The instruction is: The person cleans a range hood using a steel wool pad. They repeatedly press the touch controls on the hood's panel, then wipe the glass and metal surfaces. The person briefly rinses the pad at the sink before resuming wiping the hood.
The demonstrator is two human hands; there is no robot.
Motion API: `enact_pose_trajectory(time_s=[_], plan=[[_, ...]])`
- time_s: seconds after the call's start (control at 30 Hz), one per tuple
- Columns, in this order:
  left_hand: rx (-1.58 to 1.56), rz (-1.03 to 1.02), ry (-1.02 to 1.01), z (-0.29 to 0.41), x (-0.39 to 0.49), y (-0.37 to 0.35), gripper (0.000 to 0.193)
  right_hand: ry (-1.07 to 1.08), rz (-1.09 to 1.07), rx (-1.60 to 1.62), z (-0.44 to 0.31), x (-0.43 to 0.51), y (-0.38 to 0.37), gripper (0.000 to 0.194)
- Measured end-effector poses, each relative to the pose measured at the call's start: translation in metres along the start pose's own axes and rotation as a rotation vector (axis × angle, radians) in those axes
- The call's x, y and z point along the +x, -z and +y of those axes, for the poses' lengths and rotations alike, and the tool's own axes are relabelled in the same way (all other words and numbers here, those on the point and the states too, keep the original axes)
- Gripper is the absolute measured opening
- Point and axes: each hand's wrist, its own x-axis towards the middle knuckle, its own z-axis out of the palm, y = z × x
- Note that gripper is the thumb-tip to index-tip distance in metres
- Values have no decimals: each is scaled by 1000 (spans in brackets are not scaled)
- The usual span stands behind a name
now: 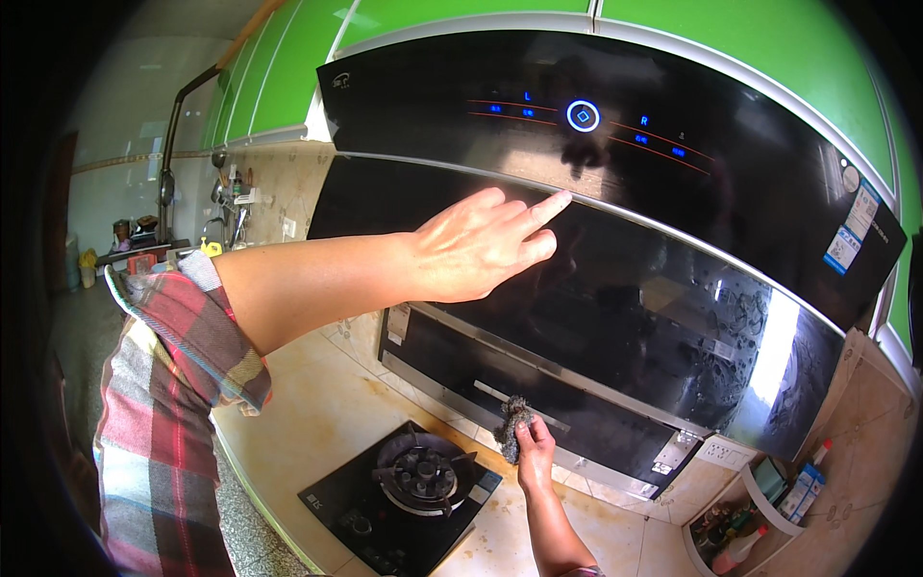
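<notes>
My left hand (484,249) is raised before the black glass range hood (404,108), its index finger stretched out and the other fingers partly curled. The fingertip overlaps the metal strip below the lit panel; whether it touches cannot be made out. Nothing shows in that hand. Blue symbols and a glowing round button (583,116) light the upper panel. Lower down, my right hand (537,451) grips a dark steel wool scrubber (513,425) in front of the hood's lower section (461,360). Wet smears and drops mark the right side of the tilted middle panel (692,317).
A black single-burner gas hob (353,483) sits below on the stained tiled counter (288,418). Bottles stand in a corner shelf (771,498) at lower right. Green cabinets (757,65) run above the hood. Utensils hang on the left wall near a socket (289,228).
</notes>
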Motion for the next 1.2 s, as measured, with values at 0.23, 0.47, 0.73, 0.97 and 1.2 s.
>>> enact_pose_trajectory(time_s=[0.23, 0.47, 0.73, 0.97, 1.2], plan=[[21, 32, 35, -12, 2, -3, 28, -18, 21, 0, -6, -3, -3, 17], [79, 14, 98, -24, 3, -6, 22, -17, 15, -20, 0, 1, 2, 20], [138, 16, 113, -34, -3, -5, 29, 47, 51, 47, -2, 14, 1, 22], [136, -23, 138, -38, -12, -1, 31, 73, 51, 113, -2, 18, -6, 32], [148, -30, 136, -40, -22, 3, 33, 56, 68, 119, 1, 16, -11, 38]])
